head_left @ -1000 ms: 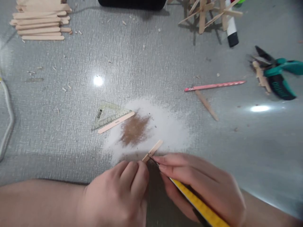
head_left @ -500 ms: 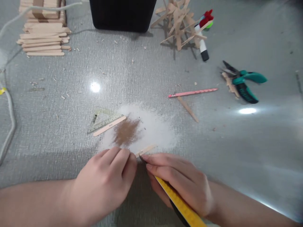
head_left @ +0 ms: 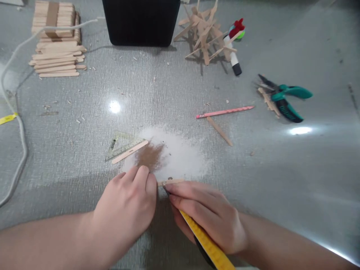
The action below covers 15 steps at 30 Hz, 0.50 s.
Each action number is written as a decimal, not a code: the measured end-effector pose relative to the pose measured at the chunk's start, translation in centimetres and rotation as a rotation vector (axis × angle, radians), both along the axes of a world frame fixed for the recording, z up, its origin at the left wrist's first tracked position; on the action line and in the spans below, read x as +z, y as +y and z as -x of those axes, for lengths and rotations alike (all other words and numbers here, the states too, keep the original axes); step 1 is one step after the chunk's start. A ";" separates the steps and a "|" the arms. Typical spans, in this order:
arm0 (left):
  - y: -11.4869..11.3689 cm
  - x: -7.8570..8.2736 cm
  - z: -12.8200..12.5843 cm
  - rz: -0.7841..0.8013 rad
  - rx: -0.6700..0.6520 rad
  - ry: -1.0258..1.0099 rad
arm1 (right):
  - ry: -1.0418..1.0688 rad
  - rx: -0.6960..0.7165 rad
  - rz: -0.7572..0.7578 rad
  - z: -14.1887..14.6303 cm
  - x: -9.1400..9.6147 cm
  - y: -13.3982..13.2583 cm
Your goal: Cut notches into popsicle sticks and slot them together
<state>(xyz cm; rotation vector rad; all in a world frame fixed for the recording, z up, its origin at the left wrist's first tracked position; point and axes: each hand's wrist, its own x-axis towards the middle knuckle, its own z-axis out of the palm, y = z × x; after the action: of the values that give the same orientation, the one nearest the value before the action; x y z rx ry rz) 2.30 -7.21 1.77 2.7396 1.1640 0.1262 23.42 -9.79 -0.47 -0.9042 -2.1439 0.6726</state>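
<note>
My left hand [head_left: 128, 210] is curled, its fingertips pinning the near end of a short wooden craft stick [head_left: 172, 182] to the grey table [head_left: 281, 180]. My right hand [head_left: 208, 215] grips a yellow utility knife [head_left: 209, 247]; its dark tip rests on the stick just beside my left fingertips. The stick lies nearly level at the near edge of a white worn patch [head_left: 180, 153] with a brown stain [head_left: 149, 155].
A clear set square [head_left: 120, 144] and a craft stick [head_left: 129, 151] lie left of the patch. Right: pink pencil [head_left: 225, 111], loose stick [head_left: 219, 131], teal pliers [head_left: 284, 99]. Far: stick stacks [head_left: 56, 41], black box [head_left: 140, 22], stick structure [head_left: 205, 32], marker [head_left: 233, 62]. A white cable [head_left: 17, 123] runs along the left.
The view has tilted up, showing more of the far table. The short stick has turned from pointing up-right to lying nearly level; both hands stay on it.
</note>
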 end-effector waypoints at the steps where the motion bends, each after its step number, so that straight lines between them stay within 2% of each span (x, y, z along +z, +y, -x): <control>1: 0.0 0.0 0.0 0.005 0.005 0.006 | -0.002 -0.001 -0.003 0.0 0.0 0.0; 10: 0.0 0.3 -0.1 0.021 -0.010 0.049 | 0.028 -0.017 -0.007 0.0 0.1 0.0; 15: 0.5 0.5 0.4 0.143 -0.023 -0.012 | 0.045 -0.059 -0.013 -0.3 0.1 0.3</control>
<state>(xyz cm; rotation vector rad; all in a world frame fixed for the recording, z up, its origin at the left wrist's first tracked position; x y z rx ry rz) 1.89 -6.67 2.25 2.6230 1.0930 0.0540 23.69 -9.51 -0.35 -0.9331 -2.0710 0.6434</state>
